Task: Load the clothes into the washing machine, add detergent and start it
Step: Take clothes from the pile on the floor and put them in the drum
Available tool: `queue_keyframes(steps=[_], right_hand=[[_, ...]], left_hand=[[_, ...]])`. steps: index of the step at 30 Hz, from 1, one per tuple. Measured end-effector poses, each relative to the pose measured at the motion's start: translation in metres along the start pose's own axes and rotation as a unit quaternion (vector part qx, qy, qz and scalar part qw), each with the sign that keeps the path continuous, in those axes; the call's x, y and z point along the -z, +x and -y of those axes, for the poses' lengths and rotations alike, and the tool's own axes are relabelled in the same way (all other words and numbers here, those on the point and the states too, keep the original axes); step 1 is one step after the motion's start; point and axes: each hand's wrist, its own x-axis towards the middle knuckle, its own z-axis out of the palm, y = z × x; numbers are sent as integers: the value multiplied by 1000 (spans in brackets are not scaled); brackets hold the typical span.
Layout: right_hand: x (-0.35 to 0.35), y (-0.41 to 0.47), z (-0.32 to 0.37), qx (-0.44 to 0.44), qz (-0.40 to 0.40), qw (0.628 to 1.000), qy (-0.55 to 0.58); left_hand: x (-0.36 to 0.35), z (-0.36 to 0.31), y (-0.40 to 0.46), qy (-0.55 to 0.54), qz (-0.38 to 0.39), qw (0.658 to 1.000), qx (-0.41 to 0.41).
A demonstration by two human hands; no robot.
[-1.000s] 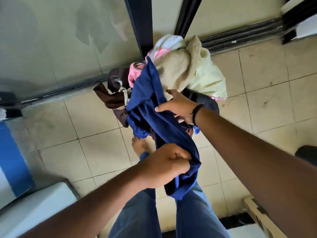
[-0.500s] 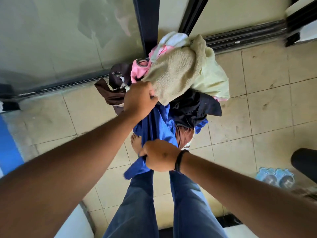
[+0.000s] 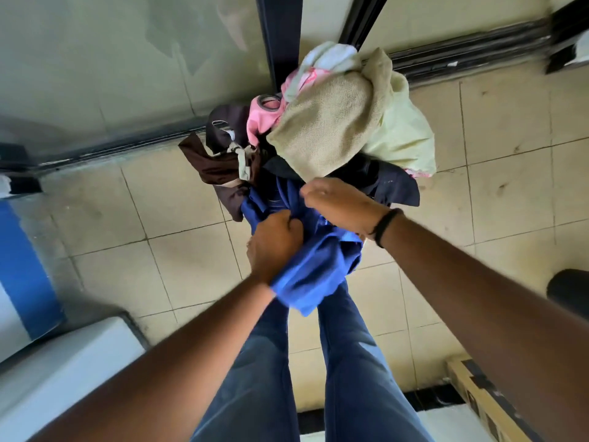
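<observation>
A heap of clothes (image 3: 328, 129) sits on the tiled floor in front of my legs: a beige knit piece, a pale yellow one, pink, white, brown and dark ones. A blue garment (image 3: 315, 266) hangs bunched from the near side of the heap. My left hand (image 3: 274, 244) is closed around its gathered cloth. My right hand (image 3: 341, 202), with a black band on the wrist, grips the same blue garment just beyond, under the beige piece. The white top of a machine (image 3: 63, 371) shows at the lower left.
A glass sliding door with a dark frame (image 3: 280, 36) stands behind the heap, its floor track running left and right. A blue and white panel (image 3: 22, 266) is at the left edge. A wooden frame (image 3: 478, 397) lies at lower right, a dark round object (image 3: 570, 291) at the right edge.
My left hand has come back from the top of the heap to the blue garment near my right hand. Both hands now bunch the blue cloth together.
</observation>
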Motion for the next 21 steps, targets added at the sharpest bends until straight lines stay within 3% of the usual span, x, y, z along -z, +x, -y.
queue_keyframes(steps=[2,6,9,17,19,21], right_hand=[[-15,26,-18,-46,-74,990,-111],[-52,56,-25,-91,-8,972,-217],[-74,57,-20,-87,13,944,-319],[-103,-3,-33,42,-33,917,-396],[-115,-32,-35,82,-53,917,-387],[-128,-61,-38,140,-90,910,-381]], left_hand=[[0,-3,-41,10,-37,994,-100],[-5,-2,-125,66,-54,958,-275],[-11,15,-138,61,-69,945,-315],[13,45,-61,-13,-146,965,-218],[10,45,-19,-39,-114,980,-160],[6,35,19,-73,-34,993,-86]])
